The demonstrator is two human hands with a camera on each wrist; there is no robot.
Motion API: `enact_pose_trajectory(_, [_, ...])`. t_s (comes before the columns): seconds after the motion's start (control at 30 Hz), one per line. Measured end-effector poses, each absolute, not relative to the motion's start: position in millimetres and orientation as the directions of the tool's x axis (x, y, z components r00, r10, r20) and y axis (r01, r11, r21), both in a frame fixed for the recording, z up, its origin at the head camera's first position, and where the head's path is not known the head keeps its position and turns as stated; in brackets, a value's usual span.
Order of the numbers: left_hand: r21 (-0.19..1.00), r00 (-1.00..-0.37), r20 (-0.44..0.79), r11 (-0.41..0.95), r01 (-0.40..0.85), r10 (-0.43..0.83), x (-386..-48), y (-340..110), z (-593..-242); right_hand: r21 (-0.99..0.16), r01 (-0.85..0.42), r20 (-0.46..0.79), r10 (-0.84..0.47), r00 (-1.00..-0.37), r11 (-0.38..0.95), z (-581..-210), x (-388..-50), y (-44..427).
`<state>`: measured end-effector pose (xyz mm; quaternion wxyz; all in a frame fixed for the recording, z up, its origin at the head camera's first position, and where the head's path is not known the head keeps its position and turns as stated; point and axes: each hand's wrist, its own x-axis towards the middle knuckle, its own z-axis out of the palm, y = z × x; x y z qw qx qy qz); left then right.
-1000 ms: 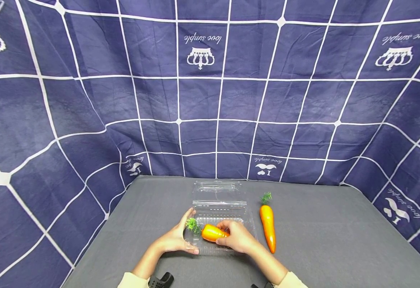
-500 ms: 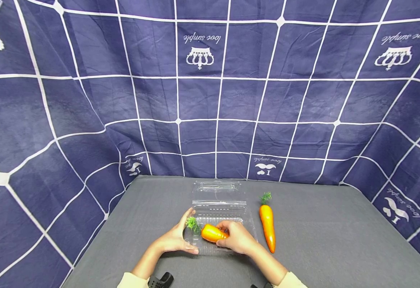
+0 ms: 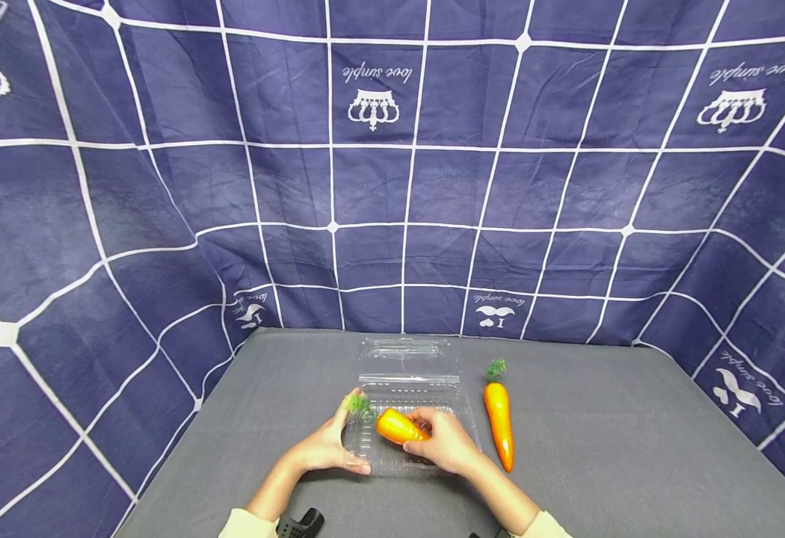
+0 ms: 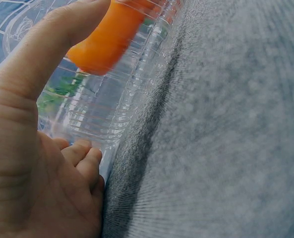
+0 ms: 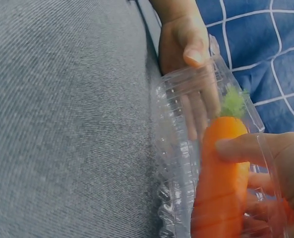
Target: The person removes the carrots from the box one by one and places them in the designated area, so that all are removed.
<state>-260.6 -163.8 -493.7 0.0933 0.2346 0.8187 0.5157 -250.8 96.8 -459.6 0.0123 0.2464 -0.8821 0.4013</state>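
Note:
My right hand [image 3: 442, 441] grips an orange carrot [image 3: 395, 426] with its thumb and fingers, over the clear plastic box [image 3: 463, 407]. The carrot's green leafy top [image 3: 360, 406] points left, towards my left hand [image 3: 325, 448]. That hand spans the box's left end, thumb at the front corner and straight fingers along the side. Through the clear wall in the right wrist view, the left fingers [image 5: 208, 96] show beyond the carrot [image 5: 221, 173]. The narrow end of the carrot is hidden behind my right hand in the head view.
A second carrot [image 3: 499, 426] with a green top lies right of the box. The box's hinged lid [image 3: 409, 359] is folded back, away from me. Grey cloth [image 3: 608, 433] covers the table, and a blue checked curtain [image 3: 460, 187] hangs behind.
The leafy end of the held carrot has tilted up and back a little. The left hand and the box stay in place, and the second carrot has not moved.

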Motion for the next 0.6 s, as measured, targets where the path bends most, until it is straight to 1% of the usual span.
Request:
enact_pose_trajectory(0.13, [0.886, -0.874, 0.082, 0.366, 0.284, 0.480, -260.4, -163.5, -494.2, -0.746, -0.431, 0.261, -0.373, -0.890, 0.508, -458.6, -251.8, 98.0])
enact_pose_trajectory(0.3, [0.909, -0.837, 0.124, 0.276, 0.311, 0.533, -262.3, -164.8, -495.7, -0.780, -0.427, 0.329, -0.280, -0.902, 0.458, -456.1, -253.4, 98.1])
enact_pose_trajectory(0.4, [0.910, -0.831, 0.139, 0.261, 0.321, 0.538, -262.9, -165.6, -496.6, -0.805, -0.417, 0.355, -0.221, -0.908, 0.422, -453.9, -253.7, 97.4])
enact_pose_trajectory(0.47, [0.909, -0.831, 0.144, 0.260, 0.325, 0.538, -263.2, -165.7, -496.8, -0.829, -0.402, 0.359, -0.182, -0.915, 0.388, -452.3, -253.5, 97.0])
enact_pose_trajectory(0.6, [0.909, -0.830, 0.153, 0.254, 0.332, 0.536, -263.2, -165.4, -496.4, -0.894, -0.333, 0.314, -0.112, -0.943, 0.298, -427.1, -240.0, 93.7])
